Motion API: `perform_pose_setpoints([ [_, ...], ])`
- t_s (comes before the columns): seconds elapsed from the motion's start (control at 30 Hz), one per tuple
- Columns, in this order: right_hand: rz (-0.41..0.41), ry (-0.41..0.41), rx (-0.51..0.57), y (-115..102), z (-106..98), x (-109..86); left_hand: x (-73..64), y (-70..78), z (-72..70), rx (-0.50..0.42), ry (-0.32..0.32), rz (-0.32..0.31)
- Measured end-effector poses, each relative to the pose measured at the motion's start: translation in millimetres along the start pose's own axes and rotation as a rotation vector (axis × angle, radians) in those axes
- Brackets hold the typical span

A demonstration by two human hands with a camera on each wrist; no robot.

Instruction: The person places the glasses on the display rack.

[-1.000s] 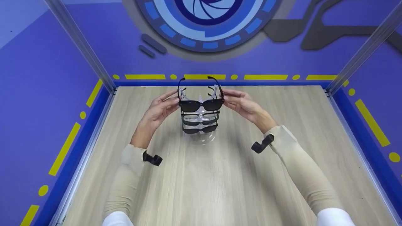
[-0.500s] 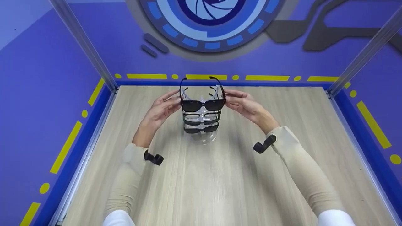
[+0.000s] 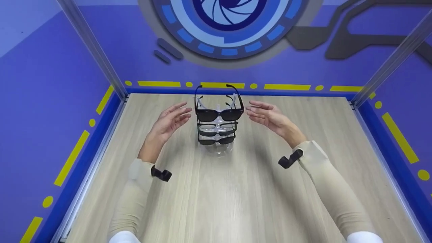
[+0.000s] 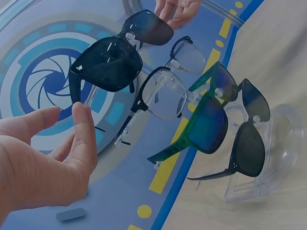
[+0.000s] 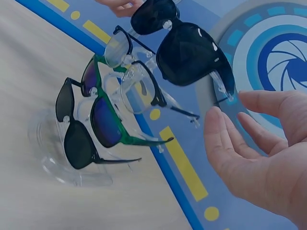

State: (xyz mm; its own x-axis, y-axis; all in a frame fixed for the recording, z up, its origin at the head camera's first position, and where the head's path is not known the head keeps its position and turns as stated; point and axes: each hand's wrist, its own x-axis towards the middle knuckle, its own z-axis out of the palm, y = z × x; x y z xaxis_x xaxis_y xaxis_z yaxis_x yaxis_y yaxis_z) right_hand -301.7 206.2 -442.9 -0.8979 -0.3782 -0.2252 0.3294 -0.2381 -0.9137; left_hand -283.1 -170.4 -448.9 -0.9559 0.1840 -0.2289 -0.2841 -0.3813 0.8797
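Observation:
A clear plastic display stand bears several pairs of glasses, one above another. Topmost are large black sunglasses, their temples pointing back. Below them come clear-lensed glasses, green-framed sunglasses and, lowest, dark sunglasses. My left hand hovers just left of the top pair, fingers spread and nothing in them. On the other side my right hand is held likewise, fingers extended, a small gap from the right temple.
The stand rests on a wood-grain table towards its back edge. Blue printed panels wall in the back and both sides, with metal posts at the corners.
Both hands held the top black sunglasses by the sides in the earlier frames. Now they have let go and drawn outward, left and right. The sunglasses stay on the stand.

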Motion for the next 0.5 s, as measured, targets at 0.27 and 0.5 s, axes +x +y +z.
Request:
perform_pose_setpoints([
  [0.27, -0.009, 0.015, -0.07, 0.8, -22.6, -6.4, -6.7, -5.5, -12.5, 0.125, 0.017, 0.026],
  [0.5, -0.024, 0.028, -0.132, 2.1, -42.0, -17.3, -11.7, -8.8, -18.5, 0.169, 0.052, 0.069],
])
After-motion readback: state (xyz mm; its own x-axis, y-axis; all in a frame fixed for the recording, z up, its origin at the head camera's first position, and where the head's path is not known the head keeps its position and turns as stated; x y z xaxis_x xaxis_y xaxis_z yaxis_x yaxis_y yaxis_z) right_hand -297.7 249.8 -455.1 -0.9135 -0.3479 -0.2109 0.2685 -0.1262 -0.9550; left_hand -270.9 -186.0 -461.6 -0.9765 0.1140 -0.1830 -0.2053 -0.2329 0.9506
